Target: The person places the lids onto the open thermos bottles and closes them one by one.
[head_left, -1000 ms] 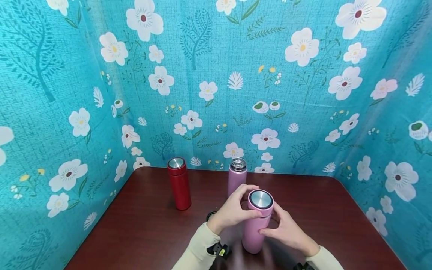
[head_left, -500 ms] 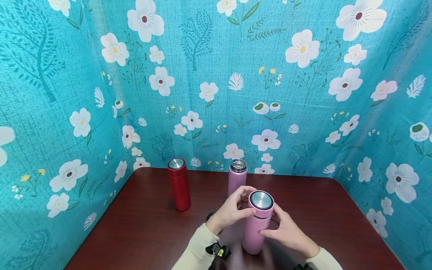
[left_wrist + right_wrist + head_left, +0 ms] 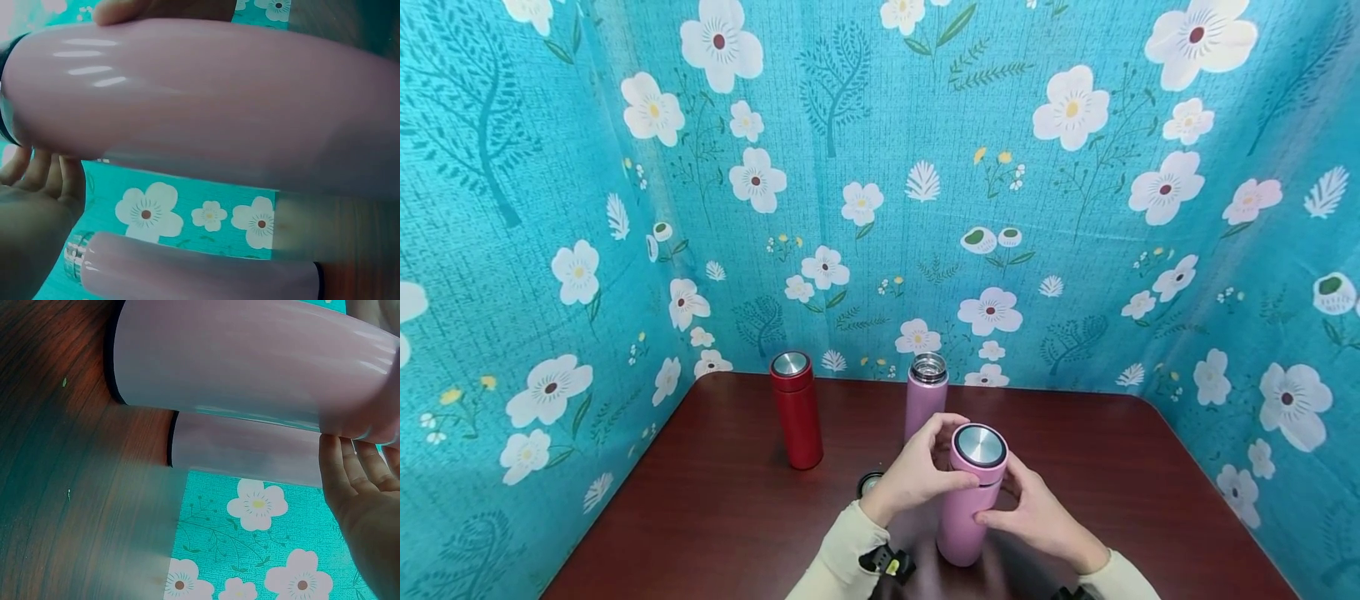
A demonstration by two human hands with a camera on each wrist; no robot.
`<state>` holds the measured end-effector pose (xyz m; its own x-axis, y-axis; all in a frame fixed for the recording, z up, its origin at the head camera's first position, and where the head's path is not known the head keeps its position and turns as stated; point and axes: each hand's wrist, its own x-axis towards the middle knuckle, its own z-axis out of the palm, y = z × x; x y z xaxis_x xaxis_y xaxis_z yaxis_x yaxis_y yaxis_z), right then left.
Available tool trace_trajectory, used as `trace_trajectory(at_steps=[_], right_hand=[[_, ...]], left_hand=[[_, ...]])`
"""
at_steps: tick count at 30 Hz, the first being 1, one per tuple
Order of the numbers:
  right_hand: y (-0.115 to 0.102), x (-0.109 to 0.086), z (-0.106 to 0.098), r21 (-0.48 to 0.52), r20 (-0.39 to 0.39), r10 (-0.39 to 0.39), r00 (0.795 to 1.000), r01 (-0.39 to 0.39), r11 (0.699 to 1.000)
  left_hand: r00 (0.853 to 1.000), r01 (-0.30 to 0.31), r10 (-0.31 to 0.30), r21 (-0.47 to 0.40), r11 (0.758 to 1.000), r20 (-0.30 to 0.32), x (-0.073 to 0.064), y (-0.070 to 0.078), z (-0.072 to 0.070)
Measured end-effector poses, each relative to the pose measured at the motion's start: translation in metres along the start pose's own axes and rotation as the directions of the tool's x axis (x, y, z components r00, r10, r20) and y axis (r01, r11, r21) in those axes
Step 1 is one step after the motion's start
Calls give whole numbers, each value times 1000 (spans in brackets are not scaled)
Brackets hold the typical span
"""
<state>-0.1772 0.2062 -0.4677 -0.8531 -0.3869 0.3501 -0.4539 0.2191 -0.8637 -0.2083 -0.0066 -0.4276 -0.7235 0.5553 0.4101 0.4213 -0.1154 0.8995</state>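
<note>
And here are both hands at work on the pink bottle (image 3: 964,521), front and centre at the near side of the dark red-brown table (image 3: 715,517), its lid up top! The left hand (image 3: 913,473) has the high ground, fingers curled round the lid (image 3: 980,445), thumb across the front and the other fingers reaching behind. Just below comes the right hand (image 3: 1037,518), gripping the upper body, thumb pressed on the near face, fingers wrapped round the far side. The lid shows off a round silver disc inside a dark ring, facing upward, while the base carries a dark band, clear in the right wrist view. Whether that base is resting on the table or held just off it, I can't say for certain from these angles.

Right behind the left hand stands a purple bottle (image 3: 927,400), its metal mouth uncovered, its lower part hidden by the hand. Over to the left, well apart, a red bottle (image 3: 797,421) stands upright, silver-topped. Beside the left wrist lies a small dark-rimmed round piece (image 3: 870,481), partly covered by the hand. All round the back and sides hangs turquoise cloth (image 3: 880,275) with white flowers!
</note>
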Motion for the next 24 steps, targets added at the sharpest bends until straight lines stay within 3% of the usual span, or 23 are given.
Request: trace_trajectory(at_steps=[5, 12, 15, 21, 24], right_hand=[[0, 0, 0, -27, -8, -13, 1000, 13, 1000], [1, -2, -1, -4, 3, 40, 999, -40, 999], [3, -2, -1, -1, 7, 46, 999, -46, 999], [2, -2, -1, 5, 11, 23, 1000, -23, 1000], [2, -2, -1, 6, 14, 14, 1000, -14, 1000]], left_hand=[[999, -15, 19, -74, 997, 48, 0, -6, -6], [990, -84, 91, -66, 994, 105, 0, -6, -8], [992, -94, 97, -36, 995, 86, 0, -6, -6], [999, -29, 29, -23, 999, 27, 0, -6, -1], [999, -29, 29, -25, 999, 22, 0, -6, -1]])
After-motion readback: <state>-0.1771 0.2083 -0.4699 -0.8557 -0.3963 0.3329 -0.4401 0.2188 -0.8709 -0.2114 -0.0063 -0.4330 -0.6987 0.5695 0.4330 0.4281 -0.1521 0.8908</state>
